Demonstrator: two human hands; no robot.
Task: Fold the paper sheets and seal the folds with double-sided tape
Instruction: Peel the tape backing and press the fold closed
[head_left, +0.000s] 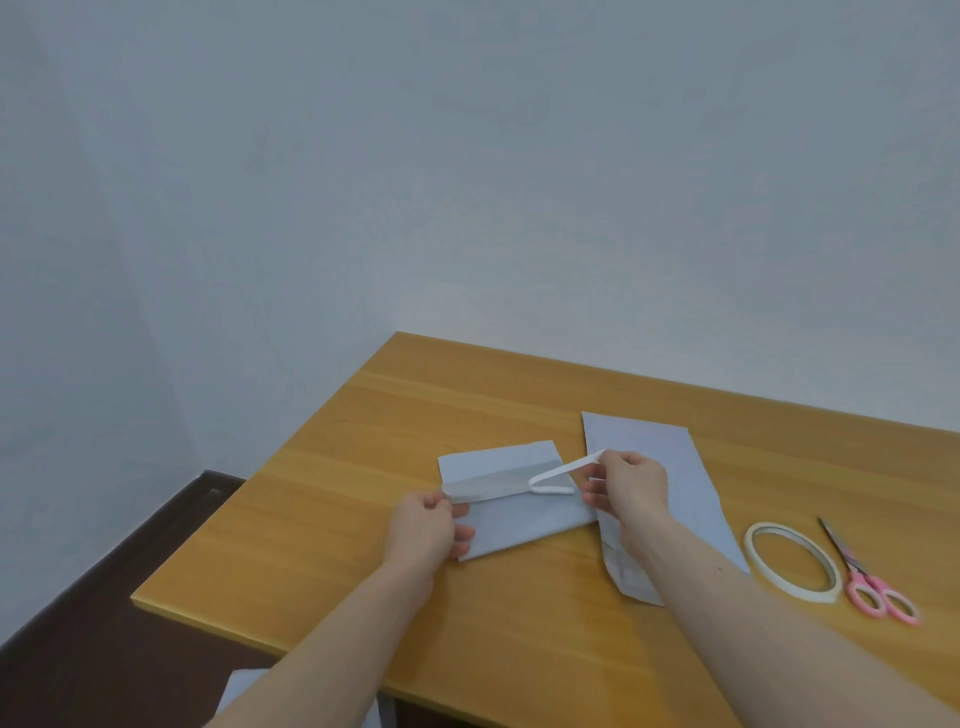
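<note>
Light: soft, even, rather dim, with a cool bluish cast on the wall (467, 156)
Shadows: faint; only slight shade beneath the forearms on the worktop (363, 441)
Glare: mild sheen on the wood
Sharpness: slightly soft throughout; wide-angle bending at the edges

Room was pretty bare tbh. Plain pale grey-white wall (467, 156) filled most of the view, w/ a corner on the left where a 2nd wall (67, 312) met it. Wooden table (363, 519), honey-orange top w/ visible grain, was pushed up against the wall. Dark brown floor (104, 623) showed bottom left. Light was soft & even, no hard shadows.
</note>
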